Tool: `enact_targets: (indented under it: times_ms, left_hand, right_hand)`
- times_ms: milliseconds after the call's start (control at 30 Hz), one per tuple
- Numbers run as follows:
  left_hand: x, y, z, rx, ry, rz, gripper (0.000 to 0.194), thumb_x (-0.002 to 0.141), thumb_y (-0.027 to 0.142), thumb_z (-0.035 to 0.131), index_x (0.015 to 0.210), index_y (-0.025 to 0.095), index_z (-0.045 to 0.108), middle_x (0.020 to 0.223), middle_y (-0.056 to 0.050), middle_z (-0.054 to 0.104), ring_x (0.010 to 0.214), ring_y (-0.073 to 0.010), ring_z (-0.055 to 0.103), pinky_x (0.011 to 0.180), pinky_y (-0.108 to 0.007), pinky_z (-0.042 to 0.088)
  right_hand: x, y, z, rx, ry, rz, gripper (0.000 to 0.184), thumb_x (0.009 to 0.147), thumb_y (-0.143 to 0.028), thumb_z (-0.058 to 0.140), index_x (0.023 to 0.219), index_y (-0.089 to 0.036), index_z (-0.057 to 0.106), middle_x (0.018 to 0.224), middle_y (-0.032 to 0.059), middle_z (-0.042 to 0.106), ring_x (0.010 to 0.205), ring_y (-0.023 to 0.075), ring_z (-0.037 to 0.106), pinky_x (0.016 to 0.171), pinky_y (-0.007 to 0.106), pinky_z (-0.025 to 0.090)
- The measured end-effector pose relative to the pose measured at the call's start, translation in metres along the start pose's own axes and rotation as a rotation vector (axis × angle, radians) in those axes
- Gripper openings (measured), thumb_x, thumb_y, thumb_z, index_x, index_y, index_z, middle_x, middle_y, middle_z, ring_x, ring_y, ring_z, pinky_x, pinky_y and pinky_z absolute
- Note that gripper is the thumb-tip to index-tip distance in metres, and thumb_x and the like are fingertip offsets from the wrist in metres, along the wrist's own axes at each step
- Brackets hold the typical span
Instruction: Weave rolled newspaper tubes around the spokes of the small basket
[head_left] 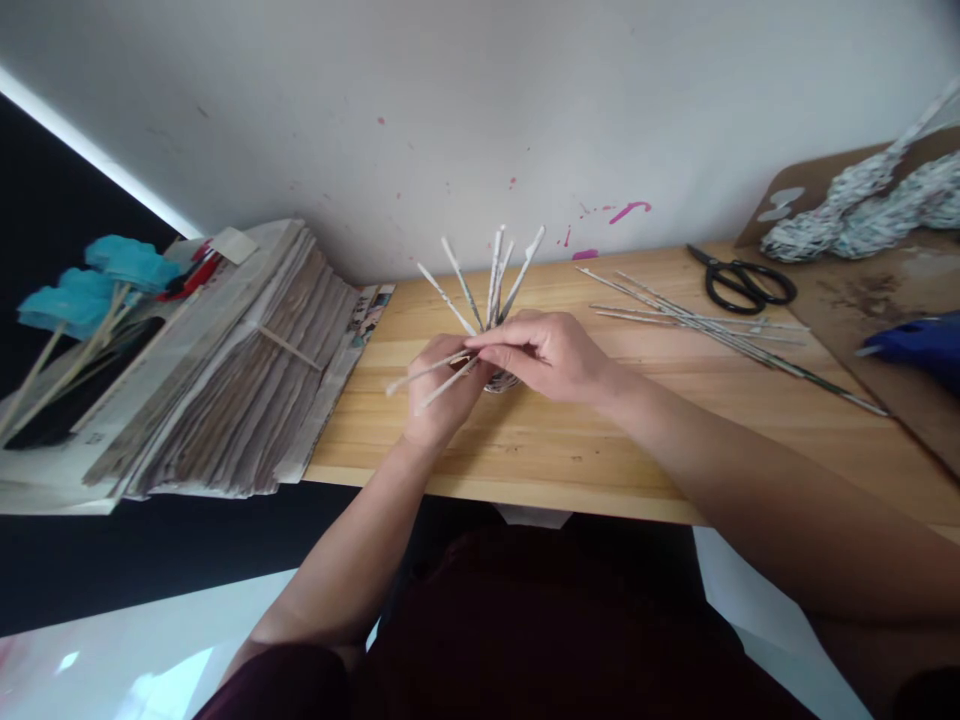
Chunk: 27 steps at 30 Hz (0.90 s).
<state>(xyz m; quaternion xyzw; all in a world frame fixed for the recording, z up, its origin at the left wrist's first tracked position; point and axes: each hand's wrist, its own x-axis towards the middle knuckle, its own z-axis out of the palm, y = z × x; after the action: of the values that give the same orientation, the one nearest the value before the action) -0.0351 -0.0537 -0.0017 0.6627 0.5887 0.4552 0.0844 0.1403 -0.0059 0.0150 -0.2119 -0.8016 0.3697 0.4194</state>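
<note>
A small woven basket (502, 381) of rolled paper stands on the wooden tabletop, mostly hidden behind my hands. Several stiff paper sticks (496, 270) fan upward from it, and two more point toward me at the left. My left hand (444, 392) wraps the basket's left side, fingers closed around it. Over the top reaches my right hand (555, 352), thumb and forefinger pinched on a paper stick (448, 384) at the rim. Exactly where the pinched strip runs is covered by the fingers.
Loose paper sticks (697, 322) lie to the right, beside black scissors (742, 284). Farther right are woven paper pieces (862, 205) and a blue tool (919, 345) on cardboard. A tall stack of newspapers (247, 380) stands left, with blue flowers on sticks (97, 285). The wall is close behind.
</note>
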Motion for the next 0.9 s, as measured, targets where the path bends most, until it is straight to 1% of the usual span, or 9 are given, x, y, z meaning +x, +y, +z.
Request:
enact_targets:
  times_ms: [67,100,200,267,333,367,500,733,900]
  left_hand:
    - [0.002,-0.001,0.001,0.014,0.001,0.004,0.007,0.079,0.027,0.077,0.081,0.02,0.078,0.077,-0.004,0.074,0.072,-0.0174,0.065,0.068,-0.029,0.049]
    - [0.003,-0.002,0.001,0.004,-0.001,0.002,0.008,0.08,0.027,0.076,0.081,0.02,0.078,0.076,-0.004,0.074,0.071,-0.0174,0.065,0.067,-0.029,0.049]
    - [0.006,-0.004,0.001,-0.057,-0.035,-0.035,0.016,0.085,0.033,0.073,0.079,0.019,0.078,0.077,-0.005,0.075,0.071,-0.0176,0.066,0.069,-0.029,0.05]
    - [0.007,-0.005,0.001,-0.083,-0.059,-0.062,0.018,0.086,0.035,0.073,0.079,0.019,0.078,0.078,-0.005,0.076,0.072,-0.0178,0.068,0.07,-0.03,0.051]
    - [0.008,-0.005,-0.001,-0.082,-0.064,-0.062,0.016,0.085,0.034,0.074,0.08,0.019,0.077,0.078,-0.005,0.076,0.072,-0.0176,0.067,0.069,-0.029,0.05]
    - [0.009,-0.005,-0.001,-0.084,-0.067,-0.057,0.015,0.085,0.032,0.074,0.08,0.019,0.077,0.078,-0.005,0.075,0.072,-0.0173,0.067,0.068,-0.029,0.05]
    - [0.011,-0.005,-0.005,-0.133,-0.1,-0.034,0.014,0.087,0.029,0.071,0.079,0.019,0.076,0.076,-0.004,0.075,0.071,-0.0162,0.066,0.066,-0.027,0.049]
    - [0.012,-0.006,-0.008,-0.114,-0.127,-0.04,0.015,0.088,0.028,0.069,0.079,0.018,0.073,0.077,-0.003,0.075,0.071,-0.0152,0.065,0.066,-0.026,0.047]
    - [0.012,-0.008,-0.009,-0.097,-0.146,-0.02,0.014,0.09,0.028,0.067,0.082,0.018,0.072,0.079,-0.003,0.075,0.074,-0.0163,0.065,0.069,-0.027,0.047]
  right_hand:
    - [-0.001,-0.005,-0.001,-0.05,-0.009,-0.061,0.02,0.093,-0.032,0.066,0.101,-0.023,0.082,0.093,0.0038,0.08,0.082,0.0167,0.069,0.079,0.032,0.052]
    - [-0.001,-0.006,-0.002,-0.052,0.008,-0.054,0.021,0.093,-0.032,0.065,0.1,-0.022,0.082,0.091,0.0038,0.08,0.078,0.0158,0.068,0.075,0.031,0.052]
    - [0.001,-0.003,-0.006,-0.032,0.127,0.084,0.023,0.093,-0.033,0.063,0.091,-0.018,0.08,0.083,0.0039,0.078,0.069,0.0144,0.065,0.065,0.028,0.049]
    - [0.002,0.003,-0.009,-0.026,0.169,0.158,0.018,0.09,-0.03,0.066,0.085,-0.017,0.078,0.079,0.0038,0.077,0.07,0.0152,0.065,0.065,0.028,0.049]
    - [0.003,0.012,-0.009,-0.019,0.113,0.185,0.01,0.084,-0.024,0.069,0.084,-0.018,0.077,0.08,0.0037,0.077,0.071,0.0156,0.066,0.066,0.028,0.049]
    - [0.003,0.016,-0.008,-0.026,0.079,0.182,0.01,0.083,-0.022,0.068,0.085,-0.018,0.077,0.079,0.0032,0.076,0.07,0.0153,0.066,0.066,0.028,0.05]
    - [0.002,0.025,-0.002,-0.05,0.075,0.146,0.013,0.081,-0.016,0.065,0.088,-0.018,0.075,0.078,0.0026,0.074,0.067,0.0137,0.063,0.065,0.027,0.049]
    - [0.0,0.022,0.0,-0.046,0.048,0.118,0.009,0.081,-0.015,0.064,0.087,-0.018,0.071,0.076,0.0009,0.07,0.066,0.0125,0.062,0.061,0.025,0.047]
    - [-0.001,0.02,0.003,-0.037,0.061,0.153,0.005,0.079,-0.017,0.067,0.084,-0.019,0.067,0.073,-0.0004,0.066,0.064,0.0121,0.058,0.061,0.026,0.045]
